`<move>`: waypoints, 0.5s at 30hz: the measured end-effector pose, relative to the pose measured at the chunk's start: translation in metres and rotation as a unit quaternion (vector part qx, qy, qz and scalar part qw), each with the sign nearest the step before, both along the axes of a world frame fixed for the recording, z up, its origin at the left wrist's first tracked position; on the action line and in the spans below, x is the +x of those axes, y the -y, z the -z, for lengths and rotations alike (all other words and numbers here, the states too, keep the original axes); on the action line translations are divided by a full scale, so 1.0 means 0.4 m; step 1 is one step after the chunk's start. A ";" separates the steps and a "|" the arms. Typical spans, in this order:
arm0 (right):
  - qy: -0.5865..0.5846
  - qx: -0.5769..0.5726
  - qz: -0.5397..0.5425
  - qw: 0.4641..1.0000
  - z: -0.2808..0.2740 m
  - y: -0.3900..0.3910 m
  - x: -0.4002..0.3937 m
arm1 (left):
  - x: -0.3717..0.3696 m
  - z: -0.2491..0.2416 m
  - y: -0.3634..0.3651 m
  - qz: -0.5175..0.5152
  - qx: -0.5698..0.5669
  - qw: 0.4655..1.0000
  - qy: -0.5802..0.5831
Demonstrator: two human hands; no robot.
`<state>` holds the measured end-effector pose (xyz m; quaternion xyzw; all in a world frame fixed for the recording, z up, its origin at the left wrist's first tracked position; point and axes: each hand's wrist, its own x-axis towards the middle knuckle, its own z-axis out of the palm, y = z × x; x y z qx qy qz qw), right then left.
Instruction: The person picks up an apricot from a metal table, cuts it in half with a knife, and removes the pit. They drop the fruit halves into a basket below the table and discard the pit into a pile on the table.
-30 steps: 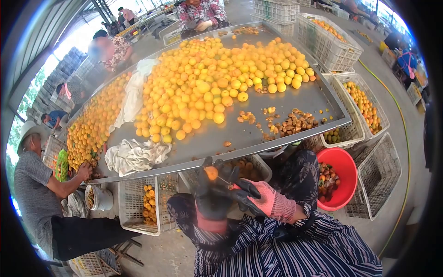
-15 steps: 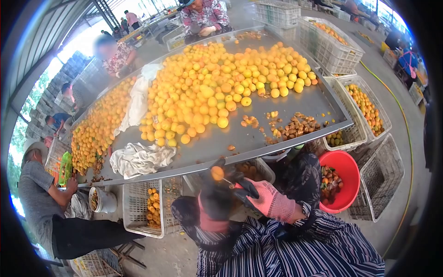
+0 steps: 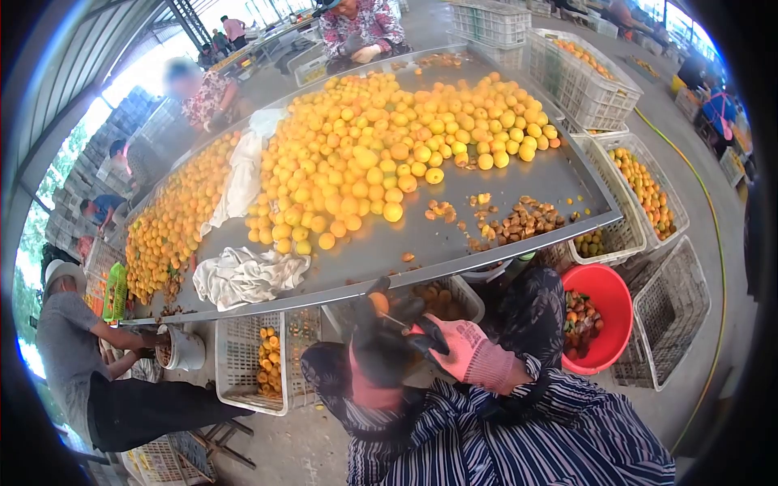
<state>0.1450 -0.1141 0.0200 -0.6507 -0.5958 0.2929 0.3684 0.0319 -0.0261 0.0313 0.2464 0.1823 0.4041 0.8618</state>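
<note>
An orange apricot (image 3: pixel 378 304) is held between the fingers of my left hand (image 3: pixel 377 348), in a black-coated glove with a pink cuff. My right hand (image 3: pixel 458 344), in a pink glove with black fingers, is closed on a thin metal tool (image 3: pixel 394 320). The tool's tip points at the apricot, and its handle is hidden in my fingers. Both hands are close together over my lap, just in front of the metal table's edge (image 3: pixel 454 266). Beyond them a large heap of apricots (image 3: pixel 348 162) covers much of the table.
Brown pits and scraps (image 3: pixel 527 223) lie on the table's right, a white cloth (image 3: pixel 247 279) on its left. A red bucket (image 3: pixel 626 324) stands right of my knees. Crates (image 3: pixel 231 364) flank me. A person in grey (image 3: pixel 69 340) is at left; others sit across the table.
My left hand and the apricot were blurred by motion and are now sharper, barely shifted. The person at left has moved their hands from the green basket to the white bucket, which is now tilted.
</note>
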 end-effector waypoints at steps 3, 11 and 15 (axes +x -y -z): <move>0.065 -0.032 -0.010 0.997 0.018 -0.005 -0.018 | -0.003 0.020 -0.001 -0.036 -0.025 0.997 -0.064; -0.311 0.053 -0.027 0.949 0.185 -0.041 -0.081 | -0.011 0.100 -0.013 -0.130 0.101 0.970 -0.179; -0.569 -0.094 -0.045 0.815 0.198 -0.038 -0.088 | -0.032 0.130 -0.017 -0.113 0.102 0.976 -0.157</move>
